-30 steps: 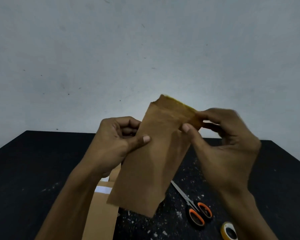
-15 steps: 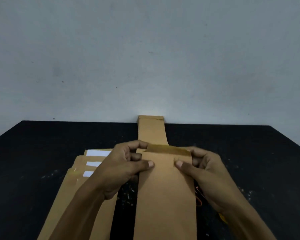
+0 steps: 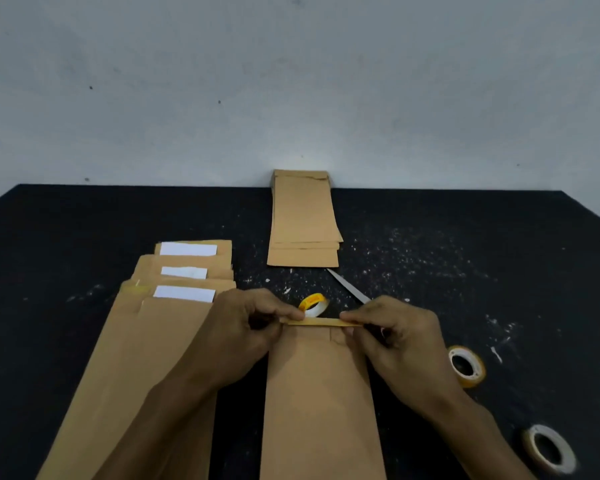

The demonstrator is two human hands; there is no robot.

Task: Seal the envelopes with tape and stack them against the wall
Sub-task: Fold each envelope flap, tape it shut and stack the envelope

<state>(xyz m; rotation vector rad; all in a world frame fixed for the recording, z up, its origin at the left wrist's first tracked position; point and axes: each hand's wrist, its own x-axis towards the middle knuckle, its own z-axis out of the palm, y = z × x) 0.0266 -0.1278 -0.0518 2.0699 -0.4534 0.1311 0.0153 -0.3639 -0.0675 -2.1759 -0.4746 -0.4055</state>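
A long brown paper envelope (image 3: 317, 393) lies flat on the black table (image 3: 465, 254); its taped flap is pinched down at both ends by the left hand (image 3: 246, 327) and right hand (image 3: 399, 341), probably so the seal bonds.

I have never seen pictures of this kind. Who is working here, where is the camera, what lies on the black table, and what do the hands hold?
No machine works here: a person uses two bare hands. The one camera sits on the person's head and looks forward and down, so the arms come in from the bottom edge.

Both the left hand and the right hand pinch the folded top flap of a brown envelope, which lies flat on the black table.

To the left lies a fanned pile of envelopes with white strips. At the far edge a stack of envelopes touches the wall. Just beyond the hands stands a small yellow tape roll, with a scissor blade beside it. Two more tape rolls lie at the right, one nearer the hands and one near the corner.
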